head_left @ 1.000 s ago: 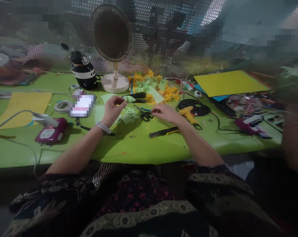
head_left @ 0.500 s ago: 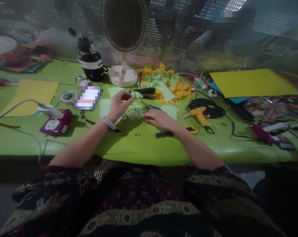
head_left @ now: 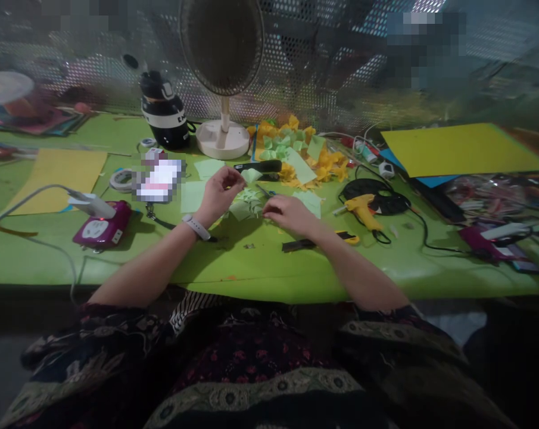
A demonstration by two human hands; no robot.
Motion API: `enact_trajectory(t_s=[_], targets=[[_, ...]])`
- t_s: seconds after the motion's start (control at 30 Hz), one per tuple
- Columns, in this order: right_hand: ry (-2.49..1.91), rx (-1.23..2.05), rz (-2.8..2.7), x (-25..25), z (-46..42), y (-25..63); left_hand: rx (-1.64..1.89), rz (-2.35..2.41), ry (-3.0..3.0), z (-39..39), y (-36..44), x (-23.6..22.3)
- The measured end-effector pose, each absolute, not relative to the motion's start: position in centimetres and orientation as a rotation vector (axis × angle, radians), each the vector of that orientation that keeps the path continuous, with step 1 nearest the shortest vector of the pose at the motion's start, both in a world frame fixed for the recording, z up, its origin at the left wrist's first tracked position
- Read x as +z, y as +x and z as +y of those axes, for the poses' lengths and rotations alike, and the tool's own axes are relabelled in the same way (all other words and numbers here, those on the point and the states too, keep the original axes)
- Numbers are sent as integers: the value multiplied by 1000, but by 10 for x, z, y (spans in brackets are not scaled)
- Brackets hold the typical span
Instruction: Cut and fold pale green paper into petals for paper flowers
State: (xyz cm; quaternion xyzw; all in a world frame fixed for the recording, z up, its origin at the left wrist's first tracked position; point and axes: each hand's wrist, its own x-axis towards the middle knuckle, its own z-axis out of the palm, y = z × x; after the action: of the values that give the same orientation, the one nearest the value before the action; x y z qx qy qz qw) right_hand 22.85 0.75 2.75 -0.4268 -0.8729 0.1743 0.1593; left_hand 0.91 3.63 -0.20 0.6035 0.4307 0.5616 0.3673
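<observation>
Between the fingertips of my left hand [head_left: 219, 192] is a small folded piece of light green paper [head_left: 251, 175]. My right hand [head_left: 289, 213] is closed, its fingertips curled together over the table; what they hold, if anything, is too small to make out. Light green paper cuttings [head_left: 250, 202] lie between the two hands. Just beyond my right hand rests a thin pointed tool [head_left: 264, 190], partly hidden, with a dark blue part. Green paper squares [head_left: 192, 198] lie left of my left hand. A black stapler [head_left: 262, 165] is behind the fingers.
Yellow and green paper flowers [head_left: 291, 143] are heaped behind, beside a fan [head_left: 224, 140]. A yellow glue gun [head_left: 363, 210] and a cutter knife [head_left: 302, 243] lie to the right. A phone [head_left: 159, 180], a tape roll [head_left: 122, 180] and a purple power box [head_left: 106, 226] are to the left.
The folded green paper in my left hand has turned and looks more opened out. My right fingertips have shifted slightly. The whole view has moved a little.
</observation>
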Motion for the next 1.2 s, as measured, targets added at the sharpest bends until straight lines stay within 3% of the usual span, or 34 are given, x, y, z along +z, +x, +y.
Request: enact_trajectory(t_s=[0.23, 1.2], targets=[[-1286, 341, -2143, 35, 4, 230, 1347, 1120, 1769, 23, 17, -3], [-1245, 308, -2180, 23, 3, 225, 1311, 1002, 1963, 20, 20, -15]])
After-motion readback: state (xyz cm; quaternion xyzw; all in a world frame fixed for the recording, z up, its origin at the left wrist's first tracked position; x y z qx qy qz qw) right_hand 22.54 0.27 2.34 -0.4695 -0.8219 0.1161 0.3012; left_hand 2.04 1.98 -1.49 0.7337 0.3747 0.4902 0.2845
